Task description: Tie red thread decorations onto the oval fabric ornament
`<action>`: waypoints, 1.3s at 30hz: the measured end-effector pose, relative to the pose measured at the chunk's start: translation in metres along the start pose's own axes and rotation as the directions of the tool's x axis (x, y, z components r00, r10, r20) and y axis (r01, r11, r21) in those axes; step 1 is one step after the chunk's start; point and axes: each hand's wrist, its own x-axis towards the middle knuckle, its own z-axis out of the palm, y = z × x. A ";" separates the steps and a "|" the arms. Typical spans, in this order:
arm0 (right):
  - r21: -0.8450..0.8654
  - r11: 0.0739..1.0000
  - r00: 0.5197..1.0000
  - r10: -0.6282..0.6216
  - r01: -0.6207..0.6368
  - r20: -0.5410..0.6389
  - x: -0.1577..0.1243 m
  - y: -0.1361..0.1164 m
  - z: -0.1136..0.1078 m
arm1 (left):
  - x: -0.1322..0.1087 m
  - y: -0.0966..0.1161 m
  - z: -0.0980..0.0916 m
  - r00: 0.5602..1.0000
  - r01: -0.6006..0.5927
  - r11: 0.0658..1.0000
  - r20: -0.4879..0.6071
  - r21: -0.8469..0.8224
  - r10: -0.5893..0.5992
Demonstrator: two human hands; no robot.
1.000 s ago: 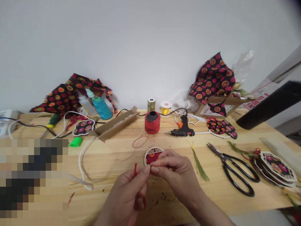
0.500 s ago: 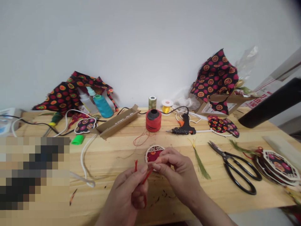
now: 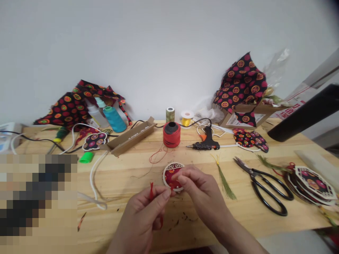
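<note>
My left hand point(image 3: 148, 211) is closed in a pinch on a red cord point(image 3: 151, 188) whose short end sticks up above the thumb and whose tail hangs down past the fingers. My right hand point(image 3: 203, 194) is closed, its fingertips pinched at the same cord right beside the left thumb. Just behind the fingertips a small round ornament point(image 3: 171, 172) with a white fretwork rim and red patterned fabric lies on the wooden table point(image 3: 127, 176). A spool of red cord point(image 3: 171, 134) stands further back, with loose red thread trailing towards the ornament.
Black scissors point(image 3: 267, 190) and a green tassel point(image 3: 225, 180) lie to the right, a stack of finished ornaments point(image 3: 312, 183) at the far right. A black glue gun point(image 3: 205, 143), a cardboard tray point(image 3: 129, 138), thread spools, bottles and patterned fabric line the back. A white cord point(image 3: 92, 176) loops at left.
My two hands stay pinched together on the red cord. The right fingers have shifted slightly, uncovering more of the round ornament. The view has drifted a little.
</note>
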 end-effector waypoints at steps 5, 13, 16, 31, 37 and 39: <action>0.300 0.915 0.963 0.266 -0.269 0.050 -0.008 0.008 0.001 | 0.000 0.002 -0.001 1.000 -0.021 1.000 -0.005 0.000 0.021; 0.472 0.778 0.909 0.360 -0.416 0.209 -0.009 0.012 0.004 | -0.002 0.002 -0.002 0.999 -0.048 0.997 0.025 0.062 0.046; 0.474 0.763 0.898 0.385 -0.440 0.215 -0.007 0.010 0.003 | -0.002 0.002 -0.003 0.998 -0.058 0.993 0.039 0.102 0.054; 0.388 0.906 0.982 0.190 -0.168 -0.020 0.002 0.007 -0.010 | 0.001 0.002 -0.006 0.991 -0.034 0.981 0.119 -0.189 0.057; 0.347 0.935 0.977 0.140 -0.077 -0.158 0.009 0.001 -0.031 | 0.005 0.001 -0.013 0.975 -0.163 0.961 0.116 -0.222 0.192; 0.307 0.951 0.973 0.105 -0.039 -0.203 0.010 -0.003 -0.039 | 0.004 -0.001 -0.019 0.969 -0.177 0.968 0.139 -0.178 0.203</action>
